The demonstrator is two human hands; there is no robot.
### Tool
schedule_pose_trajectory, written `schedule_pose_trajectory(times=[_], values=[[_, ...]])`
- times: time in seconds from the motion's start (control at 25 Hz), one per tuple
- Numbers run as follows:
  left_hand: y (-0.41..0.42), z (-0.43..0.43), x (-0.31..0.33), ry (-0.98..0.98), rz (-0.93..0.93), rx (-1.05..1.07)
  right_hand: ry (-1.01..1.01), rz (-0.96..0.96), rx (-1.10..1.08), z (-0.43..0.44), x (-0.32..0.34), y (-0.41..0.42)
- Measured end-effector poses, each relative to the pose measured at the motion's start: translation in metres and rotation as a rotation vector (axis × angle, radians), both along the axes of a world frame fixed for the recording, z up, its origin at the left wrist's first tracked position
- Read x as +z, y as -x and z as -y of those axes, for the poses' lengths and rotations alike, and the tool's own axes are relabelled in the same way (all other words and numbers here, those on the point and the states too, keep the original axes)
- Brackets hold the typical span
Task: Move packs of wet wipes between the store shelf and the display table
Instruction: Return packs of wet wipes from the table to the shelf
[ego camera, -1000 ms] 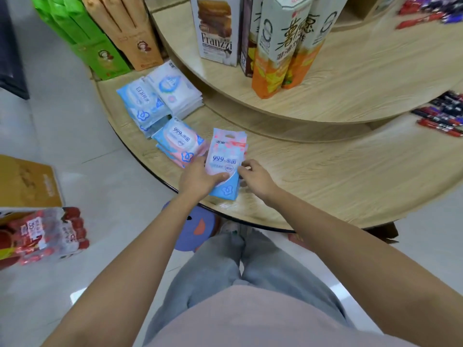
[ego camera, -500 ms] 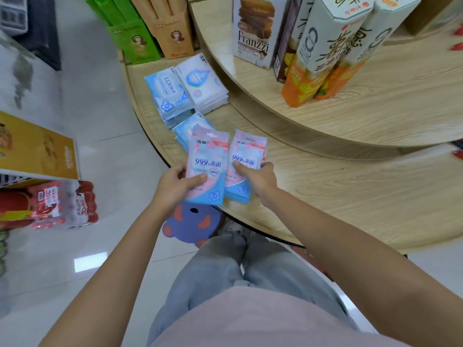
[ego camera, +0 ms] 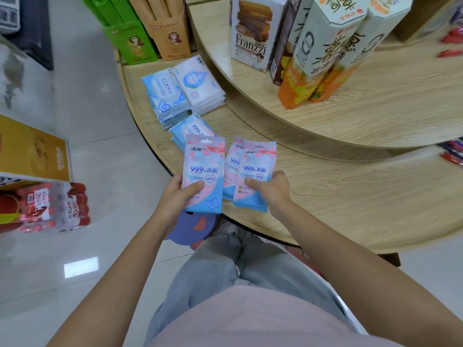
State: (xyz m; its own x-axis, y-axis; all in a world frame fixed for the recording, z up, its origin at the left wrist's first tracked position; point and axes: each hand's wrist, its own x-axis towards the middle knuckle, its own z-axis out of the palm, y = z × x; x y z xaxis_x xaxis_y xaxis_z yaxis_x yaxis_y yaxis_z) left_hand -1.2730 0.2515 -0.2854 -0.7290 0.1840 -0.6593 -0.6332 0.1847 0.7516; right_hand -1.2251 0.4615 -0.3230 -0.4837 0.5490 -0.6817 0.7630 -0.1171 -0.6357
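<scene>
A pink and blue pack of wet wipes (ego camera: 204, 176) is in the left hand (ego camera: 175, 196), with the thumb on the front and the fingers behind it. The right hand (ego camera: 271, 187) is just beside it and grips two more packs (ego camera: 253, 171) the same way, one lying partly over the other. Both hands hold their packs above the near edge of the round wooden display table (ego camera: 350, 191). Just past the left hand, a small pile of the same wipes (ego camera: 194, 128) lies on the table. Farther out sit a blue pile (ego camera: 164, 95) and a white pile (ego camera: 200, 83), side by side. Up past the right hand, tall snack boxes (ego camera: 323, 51) stand on the higher round shelf (ego camera: 375, 108).
</scene>
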Motion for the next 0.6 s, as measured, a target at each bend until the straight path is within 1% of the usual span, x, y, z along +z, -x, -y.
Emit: schedule_pose_trajectory(times=[0.16,0.24,0.36,0.48,0.6], values=[[-0.009,-0.021,0.007,-0.055,-0.032,-0.049,0.122,-0.164,-0.025,-0.022,0.031,-0.027],[-0.015,-0.037,0.014,-0.09,-0.077,-0.111,0.182,-0.25,-0.083,-0.034,0.049,-0.045],[-0.02,-0.061,0.022,-0.129,-0.125,-0.232,0.21,-0.311,-0.183,-0.042,0.068,-0.077],[-0.026,-0.083,0.026,-0.111,-0.149,-0.412,0.256,-0.369,-0.365,-0.039,0.076,-0.12],[-0.031,-0.103,0.026,-0.112,-0.136,-0.667,0.211,-0.425,-0.596,-0.018,0.086,-0.164]])
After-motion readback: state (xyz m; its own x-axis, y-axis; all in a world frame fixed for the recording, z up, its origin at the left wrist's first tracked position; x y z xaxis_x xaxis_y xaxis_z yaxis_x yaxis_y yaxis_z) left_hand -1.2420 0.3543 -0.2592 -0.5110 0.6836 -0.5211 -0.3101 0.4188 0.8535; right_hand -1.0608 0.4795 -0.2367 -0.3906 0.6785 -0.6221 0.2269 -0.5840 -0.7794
